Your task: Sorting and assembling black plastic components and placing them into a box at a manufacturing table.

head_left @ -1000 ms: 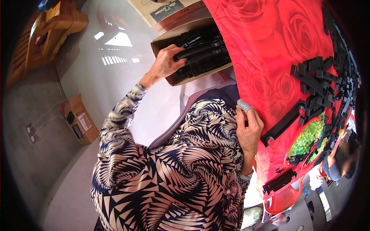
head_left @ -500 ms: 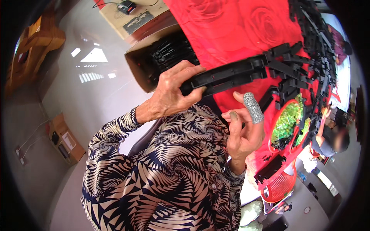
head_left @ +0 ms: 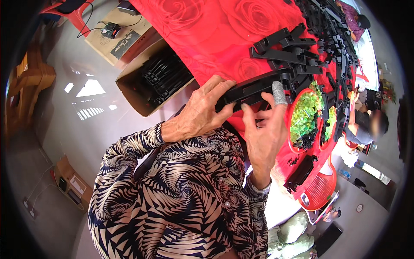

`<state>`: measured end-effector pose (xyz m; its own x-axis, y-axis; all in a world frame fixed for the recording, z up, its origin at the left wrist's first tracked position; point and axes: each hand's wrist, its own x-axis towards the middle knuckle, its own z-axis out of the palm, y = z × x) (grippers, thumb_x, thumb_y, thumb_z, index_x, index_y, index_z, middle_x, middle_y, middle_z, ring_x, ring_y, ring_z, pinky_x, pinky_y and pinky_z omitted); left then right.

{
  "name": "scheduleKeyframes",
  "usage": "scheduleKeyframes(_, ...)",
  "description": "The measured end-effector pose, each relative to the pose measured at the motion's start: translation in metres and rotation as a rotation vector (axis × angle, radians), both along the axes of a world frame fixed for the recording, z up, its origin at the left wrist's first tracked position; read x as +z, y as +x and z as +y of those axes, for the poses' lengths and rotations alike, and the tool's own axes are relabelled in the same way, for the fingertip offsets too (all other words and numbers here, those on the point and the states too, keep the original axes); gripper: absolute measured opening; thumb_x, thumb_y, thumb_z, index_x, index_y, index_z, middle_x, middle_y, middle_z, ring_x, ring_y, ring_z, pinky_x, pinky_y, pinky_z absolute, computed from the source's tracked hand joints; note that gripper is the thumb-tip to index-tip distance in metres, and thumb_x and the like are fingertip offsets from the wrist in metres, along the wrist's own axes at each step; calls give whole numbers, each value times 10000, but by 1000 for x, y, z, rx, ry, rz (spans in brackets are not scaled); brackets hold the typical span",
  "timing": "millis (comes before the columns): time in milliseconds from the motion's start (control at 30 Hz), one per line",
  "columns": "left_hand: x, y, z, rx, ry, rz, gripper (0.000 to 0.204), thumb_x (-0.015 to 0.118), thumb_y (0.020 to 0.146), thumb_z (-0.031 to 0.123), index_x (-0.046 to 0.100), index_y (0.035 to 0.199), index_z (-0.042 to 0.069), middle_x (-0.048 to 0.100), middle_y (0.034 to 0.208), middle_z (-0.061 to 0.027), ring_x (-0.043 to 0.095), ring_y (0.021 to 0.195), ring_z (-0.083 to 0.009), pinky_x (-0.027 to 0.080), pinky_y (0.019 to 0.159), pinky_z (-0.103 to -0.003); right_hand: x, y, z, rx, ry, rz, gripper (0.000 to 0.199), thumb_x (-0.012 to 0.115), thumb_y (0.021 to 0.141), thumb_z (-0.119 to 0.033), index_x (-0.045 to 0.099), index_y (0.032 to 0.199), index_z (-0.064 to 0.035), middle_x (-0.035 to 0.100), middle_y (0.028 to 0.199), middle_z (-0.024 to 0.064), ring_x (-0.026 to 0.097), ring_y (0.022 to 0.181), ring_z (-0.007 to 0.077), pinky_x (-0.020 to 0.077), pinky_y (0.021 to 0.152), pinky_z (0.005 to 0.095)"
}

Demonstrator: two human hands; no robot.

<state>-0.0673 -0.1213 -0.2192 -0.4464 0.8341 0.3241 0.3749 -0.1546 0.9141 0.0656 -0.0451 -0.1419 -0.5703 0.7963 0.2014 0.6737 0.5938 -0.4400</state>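
Note:
A long black plastic part (head_left: 250, 90) lies slantwise in front of me, over the near edge of the red cloth. My left hand (head_left: 200, 105) is closed around its left end, thumb below and fingers on top. At its right end, my right hand (head_left: 265, 123) has its fingers bent against the part, the index finger reaching over it. A silvery-grey cover (head_left: 279, 93) wraps that index finger. Whether a small piece sits under the right fingertips is hidden. Beyond the part, several similar black parts (head_left: 280, 54) lie in a loose heap.
Left of the cloth (head_left: 172, 17) stands an open cardboard box (head_left: 129, 101) of black parts. Right of my hand are red-rimmed baskets (head_left: 290, 136) of small green pieces (head_left: 304, 114). More black parts (head_left: 340, 52) line the far right. A person (head_left: 362, 129) works there.
My right hand has moved up from below the part onto its right end. The view has shifted, and the part now sits lower against the heap. My left hand keeps its grip.

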Motion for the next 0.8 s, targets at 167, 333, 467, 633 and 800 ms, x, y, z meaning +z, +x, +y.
scheduleKeyframes(167, -10, -3, 7, 5, 37, -39, 444, 671, 787, 16, 567, 1211, -67, 559, 952, -200, 619, 801, -379, 508, 680, -422, 0, 8, 15, -142, -113, 234, 257, 755, 863, -99, 584, 1025, 4, 710, 923, 98, 606, 604, 169, 496, 535, 302)
scheduleKeyframes(333, 8, -29, -7, 56, -4, 67, 456, 692, 783, 41, 568, 1212, -51, 533, 927, -204, 595, 813, -389, 488, 688, -433, 5, 0, 8, -113, -105, 363, 176, 707, 886, -21, 595, 1015, 21, 706, 922, 91, 631, 637, 173, 495, 543, 302)
scheduleKeyframes(467, 4, -70, -2, 371, 100, 242, 436, 705, 786, 52, 559, 1187, -36, 591, 948, -230, 626, 862, -411, 514, 740, -440, -8, 18, 7, 24, -49, 371, 138, 628, 939, 5, 557, 1044, 60, 692, 952, 112, 644, 666, 160, 532, 573, 281)
scheduleKeyframes(633, 0, -170, 35, 536, 15, 390, 323, 702, 791, 119, 612, 1064, -26, 651, 920, -238, 643, 871, -431, 520, 748, -465, -12, 31, 0, 89, -40, 282, 398, 651, 899, 24, 536, 1277, 72, 690, 982, 125, 617, 615, 199, 483, 519, 317)
scheduleKeyframes(800, -49, -245, 71, 566, 63, 612, 348, 676, 780, 195, 636, 1047, -24, 582, 956, -207, 604, 896, -403, 507, 760, -478, -25, 35, -7, 82, -75, 241, 402, 646, 905, 19, 538, 1290, 60, 683, 955, 118, 600, 613, 179, 479, 531, 318)
